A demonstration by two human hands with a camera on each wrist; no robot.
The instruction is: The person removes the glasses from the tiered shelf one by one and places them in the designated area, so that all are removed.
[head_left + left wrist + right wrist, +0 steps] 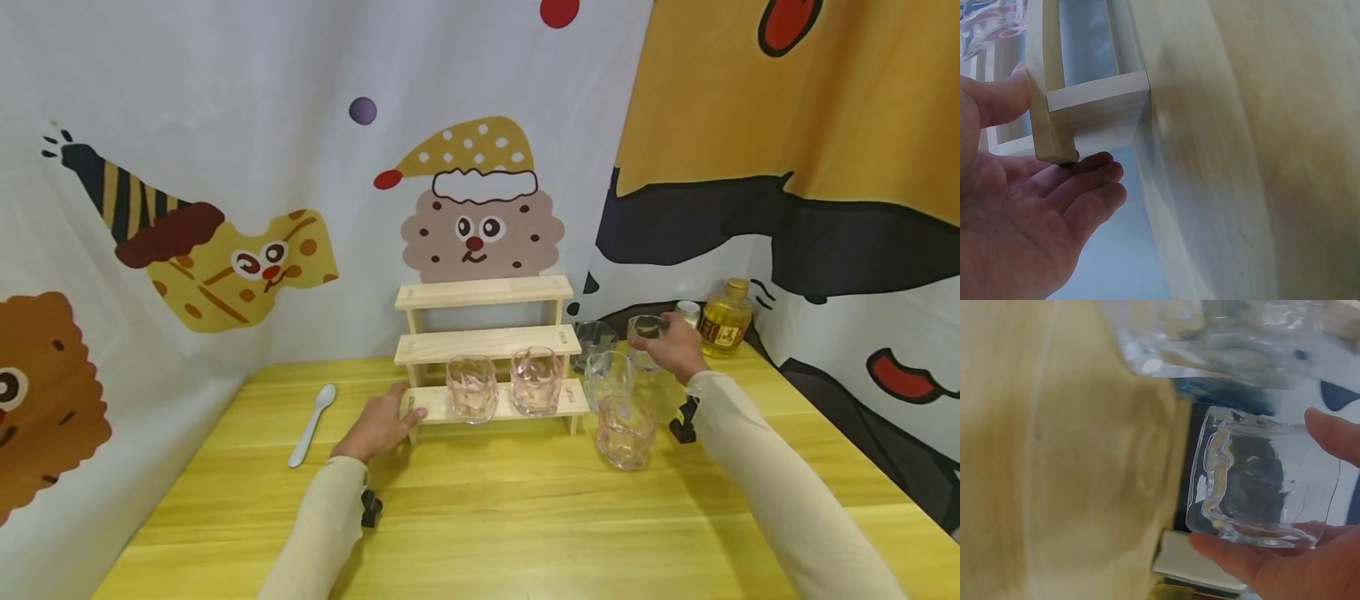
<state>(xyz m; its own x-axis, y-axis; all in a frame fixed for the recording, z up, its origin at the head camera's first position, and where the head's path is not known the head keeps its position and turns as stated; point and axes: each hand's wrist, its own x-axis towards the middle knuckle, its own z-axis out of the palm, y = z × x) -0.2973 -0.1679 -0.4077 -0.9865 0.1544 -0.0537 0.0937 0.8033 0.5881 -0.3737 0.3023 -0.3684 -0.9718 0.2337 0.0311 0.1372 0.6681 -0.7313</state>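
A three-tier wooden rack (pixel 487 342) stands against the back cloth. My left hand (pixel 381 423) grips the left end of its lowest step; in the left wrist view the thumb (pixel 1007 97) lies on top and the fingers (pixel 1094 187) are beneath. Two pinkish drinking glasses, one left (pixel 472 390) and one right (pixel 536 383), sit on that step. Right of the rack, my right hand (pixel 678 346) holds a clear drinking glass (pixel 1260 481) between thumb and fingers, lifted off the table. Nearby are a pinkish glass (pixel 626 433), a clear glass (pixel 609 379) and a greyish glass (pixel 596 342).
A pale spoon (pixel 311 427) lies on the wooden table (pixel 480 517) left of the rack. At the back right stand a bottle of yellow oil (pixel 726 325) and a small jar (pixel 687 312) with a pale lid. A printed cloth (pixel 300 83) hangs behind.
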